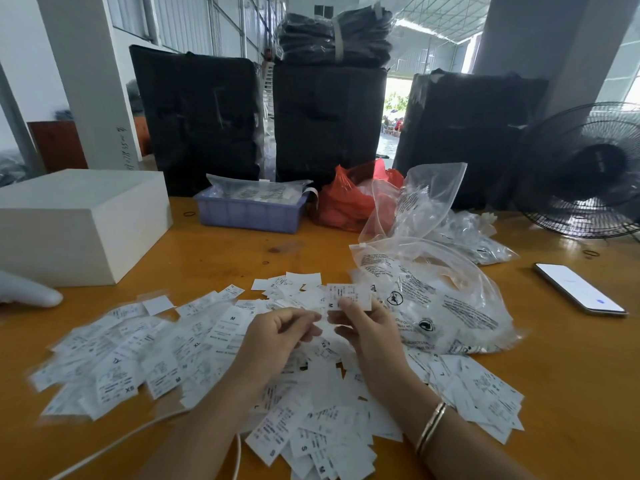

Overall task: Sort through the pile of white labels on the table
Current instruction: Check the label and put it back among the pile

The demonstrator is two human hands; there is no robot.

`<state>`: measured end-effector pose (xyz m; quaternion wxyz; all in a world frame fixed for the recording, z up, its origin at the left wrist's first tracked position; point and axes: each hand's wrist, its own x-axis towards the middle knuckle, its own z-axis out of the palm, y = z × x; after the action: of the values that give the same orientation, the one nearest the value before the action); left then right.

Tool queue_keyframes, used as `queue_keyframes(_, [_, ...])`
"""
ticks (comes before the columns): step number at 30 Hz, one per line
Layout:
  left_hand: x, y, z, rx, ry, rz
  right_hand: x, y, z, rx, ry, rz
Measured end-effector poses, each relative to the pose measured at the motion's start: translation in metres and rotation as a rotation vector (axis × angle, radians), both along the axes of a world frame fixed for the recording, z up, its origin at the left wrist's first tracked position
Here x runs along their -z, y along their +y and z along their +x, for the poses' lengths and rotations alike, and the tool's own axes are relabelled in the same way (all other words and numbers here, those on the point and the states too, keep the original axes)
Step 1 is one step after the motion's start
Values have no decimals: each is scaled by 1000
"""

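A wide pile of white labels (194, 355) printed with size letters covers the near part of the wooden table (221, 251). My right hand (367, 337) holds up a small stack of labels (348, 296) marked M, thumb on its front. Just to its left, my left hand (280, 336) hovers over the pile with fingers curled, its fingertips pinched at the lower left edge of that stack.
A clear printed plastic bag (443, 306) lies right of the hands, a phone (580, 289) beyond it. At the back stand a white box (79, 220), a purple bin (249, 213), a red bag (349, 202) and a fan (588, 171). A white cable (114, 445) runs along the near left.
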<state>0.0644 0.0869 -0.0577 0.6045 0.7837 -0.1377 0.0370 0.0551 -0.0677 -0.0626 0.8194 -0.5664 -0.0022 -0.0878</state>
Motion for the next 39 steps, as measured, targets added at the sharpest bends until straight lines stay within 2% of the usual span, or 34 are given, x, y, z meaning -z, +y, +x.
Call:
queue_keyframes(5, [0, -1, -1, 12, -15, 37, 0, 3, -2, 43, 27, -163])
queue_keyframes(16, [0, 0, -1, -29, -16, -28, -1, 4, -4, -27, 24, -232])
queue_keyframes(23, [-1, 1, 1, -54, -31, -17, -2, -2, -4, 26, -9, -41])
queue_keyframes(30, [-1, 0, 1, -56, -29, -33, -1, 4, -5, -7, -6, -186])
queue_keyframes(35, [-2, 0, 0, -59, -19, -54, -3, 1, -6, 40, -16, -126])
queue_keyframes(39, [-2, 0, -1, -68, -38, -45, -2, 3, -6, -7, 7, -181])
